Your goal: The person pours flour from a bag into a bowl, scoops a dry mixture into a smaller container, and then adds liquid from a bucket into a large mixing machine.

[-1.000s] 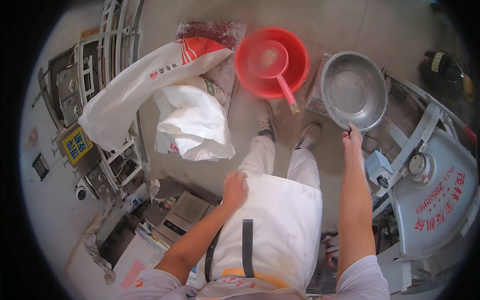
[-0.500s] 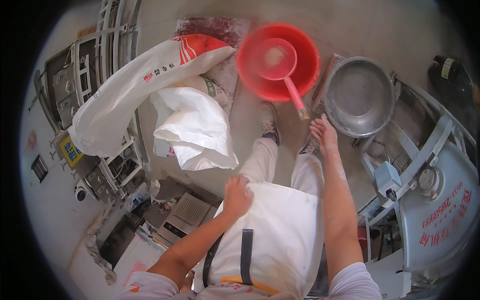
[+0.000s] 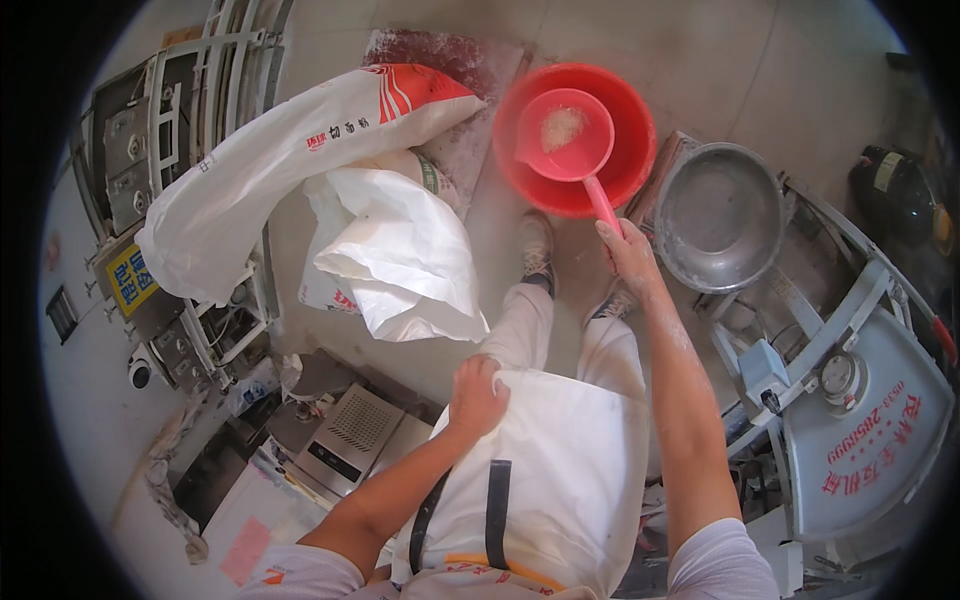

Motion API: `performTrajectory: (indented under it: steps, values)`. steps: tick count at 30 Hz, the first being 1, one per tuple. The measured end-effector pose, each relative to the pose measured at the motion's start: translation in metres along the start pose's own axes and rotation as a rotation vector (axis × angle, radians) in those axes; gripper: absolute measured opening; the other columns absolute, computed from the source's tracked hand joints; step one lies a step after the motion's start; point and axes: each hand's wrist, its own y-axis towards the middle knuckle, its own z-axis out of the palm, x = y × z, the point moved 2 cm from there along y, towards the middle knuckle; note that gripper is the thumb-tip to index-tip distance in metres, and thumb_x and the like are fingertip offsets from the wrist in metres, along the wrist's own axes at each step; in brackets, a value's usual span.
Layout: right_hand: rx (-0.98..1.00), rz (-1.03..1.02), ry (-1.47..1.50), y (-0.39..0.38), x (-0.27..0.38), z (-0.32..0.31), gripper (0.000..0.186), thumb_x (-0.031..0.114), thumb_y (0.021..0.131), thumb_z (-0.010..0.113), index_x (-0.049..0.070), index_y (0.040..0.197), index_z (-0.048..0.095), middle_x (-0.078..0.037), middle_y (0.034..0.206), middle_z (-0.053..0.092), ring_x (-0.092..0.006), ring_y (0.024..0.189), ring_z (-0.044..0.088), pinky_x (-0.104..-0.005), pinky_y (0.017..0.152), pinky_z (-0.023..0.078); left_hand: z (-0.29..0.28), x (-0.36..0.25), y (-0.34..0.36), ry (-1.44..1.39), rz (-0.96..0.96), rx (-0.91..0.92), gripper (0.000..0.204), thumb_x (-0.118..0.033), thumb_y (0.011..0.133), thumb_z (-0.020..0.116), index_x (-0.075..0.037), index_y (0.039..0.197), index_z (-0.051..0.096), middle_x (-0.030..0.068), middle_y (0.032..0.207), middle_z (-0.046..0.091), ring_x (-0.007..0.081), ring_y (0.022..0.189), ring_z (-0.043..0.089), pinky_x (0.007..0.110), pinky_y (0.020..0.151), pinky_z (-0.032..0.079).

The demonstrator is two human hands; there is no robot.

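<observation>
My right hand (image 3: 628,255) reaches down and closes on the handle of a red plastic scoop (image 3: 565,137), whose bowl lies inside a red basin (image 3: 630,110) on the floor. A little pale powder sits in the scoop. My left hand (image 3: 478,395) rests on my white apron (image 3: 560,470) at the thigh, fingers curled on the cloth. A round metal bowl (image 3: 718,215) stands just right of the basin, next to my right hand.
A large white sack (image 3: 290,165) lies tilted at the left, over an open white bag (image 3: 400,255). Metal racks and equipment (image 3: 150,200) line the left. A grey machine with a lid (image 3: 865,430) stands at the right. A small vented appliance (image 3: 350,435) lies low left.
My right hand left the metal bowl's rim and moved left onto the red scoop's handle. My left hand stayed on the apron.
</observation>
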Motion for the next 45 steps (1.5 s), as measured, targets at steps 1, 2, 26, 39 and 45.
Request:
performTrajectory:
  steps: [1,2,26,39,45]
  values:
    - [-0.018,-0.016,0.0,-0.009,-0.003,-0.001,0.036,0.04,0.102,0.066,0.004,0.097,0.063,0.001,0.068,0.056,-0.0082,0.057,0.051,-0.0265,0.052,0.039,-0.001,-0.001,0.0,-0.005,-0.009,0.009,0.03,-0.013,0.085,0.065,-0.004,0.113,0.06,0.018,0.125,0.059,0.0381,0.121,0.053,0.049,0.106,0.042]
    - [-0.037,-0.033,0.002,-0.018,-0.007,-0.002,0.036,0.039,0.102,0.066,0.004,0.097,0.063,0.002,0.068,0.056,-0.008,0.057,0.051,-0.0263,0.052,0.039,-0.002,-0.001,0.0,-0.01,-0.017,0.019,0.03,-0.013,0.085,0.065,-0.004,0.113,0.06,0.0182,0.125,0.059,0.0383,0.121,0.054,0.049,0.106,0.042]
    - [-0.736,-0.063,0.271,-0.168,-0.07,-0.079,0.023,0.026,0.107,0.063,0.006,0.104,0.054,0.002,0.072,0.051,-0.0063,0.054,0.049,-0.0241,0.048,0.04,0.011,-0.01,0.017,0.24,0.082,0.123,0.029,-0.02,0.084,0.06,-0.005,0.109,0.059,0.0146,0.112,0.061,0.0347,0.115,0.056,0.049,0.098,0.045]
    - [-0.979,-0.002,0.262,-0.158,-0.091,-0.094,0.025,0.026,0.104,0.066,0.004,0.103,0.054,0.001,0.071,0.052,-0.0077,0.054,0.05,-0.026,0.046,0.041,0.01,-0.021,0.02,0.283,0.121,0.13,0.029,-0.017,0.084,0.059,-0.004,0.11,0.059,0.0145,0.11,0.061,0.035,0.114,0.057,0.048,0.098,0.044]
    - [-1.048,-0.036,0.178,-0.149,-0.112,-0.099,0.026,0.026,0.103,0.067,0.004,0.106,0.055,0.001,0.071,0.052,-0.0076,0.053,0.049,-0.0259,0.046,0.041,0.014,-0.02,0.019,0.296,0.123,0.126,0.028,-0.017,0.084,0.059,-0.004,0.109,0.06,0.0143,0.11,0.061,0.0352,0.114,0.057,0.048,0.098,0.044]
